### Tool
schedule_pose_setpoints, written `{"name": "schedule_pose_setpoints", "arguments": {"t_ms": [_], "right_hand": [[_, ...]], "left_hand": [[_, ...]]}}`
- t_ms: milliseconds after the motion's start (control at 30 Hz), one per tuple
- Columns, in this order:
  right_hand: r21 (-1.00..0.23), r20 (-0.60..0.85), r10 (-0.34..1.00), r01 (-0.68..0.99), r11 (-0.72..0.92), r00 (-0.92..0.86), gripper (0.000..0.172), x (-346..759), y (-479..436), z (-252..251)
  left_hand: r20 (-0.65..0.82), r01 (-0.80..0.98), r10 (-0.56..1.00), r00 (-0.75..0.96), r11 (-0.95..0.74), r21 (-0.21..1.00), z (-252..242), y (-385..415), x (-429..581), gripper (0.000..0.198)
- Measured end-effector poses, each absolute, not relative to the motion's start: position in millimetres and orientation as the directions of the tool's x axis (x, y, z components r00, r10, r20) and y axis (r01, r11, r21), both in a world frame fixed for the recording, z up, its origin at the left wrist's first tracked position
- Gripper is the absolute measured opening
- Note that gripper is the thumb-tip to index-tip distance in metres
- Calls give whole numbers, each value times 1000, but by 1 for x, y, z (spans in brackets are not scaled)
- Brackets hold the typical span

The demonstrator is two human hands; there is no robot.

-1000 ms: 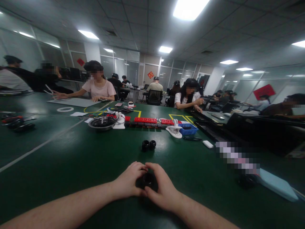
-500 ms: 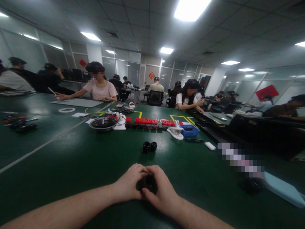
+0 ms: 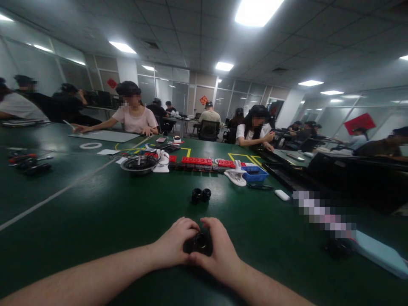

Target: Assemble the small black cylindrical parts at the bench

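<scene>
A black round fitting (image 3: 200, 241) with a hole in its top is between my two hands, low over the green table (image 3: 127, 221). My left hand (image 3: 177, 242) is curled round its left side, with the fingertips partly hidden. On the other side, my right hand (image 3: 221, 246) cups the fitting, its thumb in front and its forefinger raised a little behind the top. The hands hide the fitting's lower part. Two similar black fittings (image 3: 201, 195) stand upright side by side beyond my hands.
Across the table lie a metal bowl (image 3: 139, 165), white clip-like stands (image 3: 236, 174), red blocks (image 3: 196, 161) and a blue bin (image 3: 255, 173). Dark-handled tools (image 3: 30, 161) are at left, a white case (image 3: 282, 195) and a light-blue object (image 3: 379, 253) at right. Two people sit opposite.
My right forefinger has lifted away from the fitting, so more of its top shows. The left hand stays round it. The view has shifted slightly.
</scene>
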State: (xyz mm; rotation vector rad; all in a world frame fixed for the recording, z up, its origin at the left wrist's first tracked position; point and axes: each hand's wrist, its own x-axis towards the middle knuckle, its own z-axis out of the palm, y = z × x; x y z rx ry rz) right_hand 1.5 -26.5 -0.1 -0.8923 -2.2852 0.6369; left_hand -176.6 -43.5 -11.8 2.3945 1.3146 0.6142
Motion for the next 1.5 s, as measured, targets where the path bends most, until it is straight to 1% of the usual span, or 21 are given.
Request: {"name": "schedule_pose_setpoints", "arguments": {"t_ms": [67, 133, 233, 300, 367, 433, 500, 600, 700, 800, 867, 933, 1033, 1167, 1267, 1367, 1433, 1500], "right_hand": [[-596, 344, 734, 468, 652, -585, 59, -1, -27, 2], [-581, 341, 732, 480, 657, -589, 50, -1, -27, 4], [-598, 352, 699, 425, 679, -622, 42, 1, -28, 7], [-624, 372, 637, 326, 710, -675, 44, 4, -28, 10], [-643, 385, 561, 223, 733, -733, 51, 7, -28, 12], [-650, 384, 531, 187, 736, -755, 56, 10, -28, 13], [-648, 379, 579, 240, 723, -722, 56, 10, -29, 11], [-628, 374, 689, 377, 681, -621, 58, 7, -28, 5], [-586, 368, 739, 477, 656, -565, 63, 1, -27, 1], [-540, 360, 746, 527, 657, -561, 54, -2, -28, 2], [-528, 357, 733, 522, 669, -578, 46, -3, -28, 4], [-540, 358, 710, 485, 688, -607, 43, -1, -29, 7], [-566, 354, 661, 411, 714, -661, 45, 3, -29, 12], [-582, 340, 585, 324, 746, -736, 48, 8, -30, 19], [-599, 352, 549, 268, 755, -758, 57, 10, -31, 22], [-593, 378, 580, 293, 750, -721, 59, 9, -32, 20], [-583, 378, 639, 363, 727, -670, 59, 6, -31, 16], [-577, 362, 693, 434, 692, -624, 64, 4, -29, 11]], "left_hand": [[206, 706, 854, 479, -514, 488, -12, -43, -176, 40], [212, 702, 851, 481, -518, 488, -13, -43, -176, 42], [223, 698, 848, 481, -524, 488, -13, -44, -176, 42], [226, 697, 851, 474, -520, 494, -13, -44, -176, 46], [217, 701, 859, 463, -505, 503, -12, -44, -176, 53], [206, 706, 862, 463, -500, 502, -11, -44, -176, 54], [201, 705, 856, 476, -508, 495, -10, -45, -175, 49], [197, 705, 855, 479, -509, 495, -8, -45, -175, 41], [192, 714, 861, 471, -500, 491, -7, -46, -174, 38], [206, 711, 856, 475, -511, 484, -8, -46, -174, 39], [220, 711, 856, 469, -513, 480, -9, -46, -173, 40], [222, 715, 859, 462, -508, 479, -8, -46, -173, 41], [205, 714, 859, 469, -505, 485, -7, -47, -173, 43], [199, 710, 859, 471, -503, 492, -8, -46, -174, 53], [204, 713, 859, 470, -506, 486, -11, -45, -176, 55], [223, 699, 845, 485, -528, 482, -12, -44, -177, 50], [227, 690, 841, 491, -534, 488, -12, -44, -177, 44], [218, 690, 846, 487, -525, 498, -11, -44, -177, 40]]}}
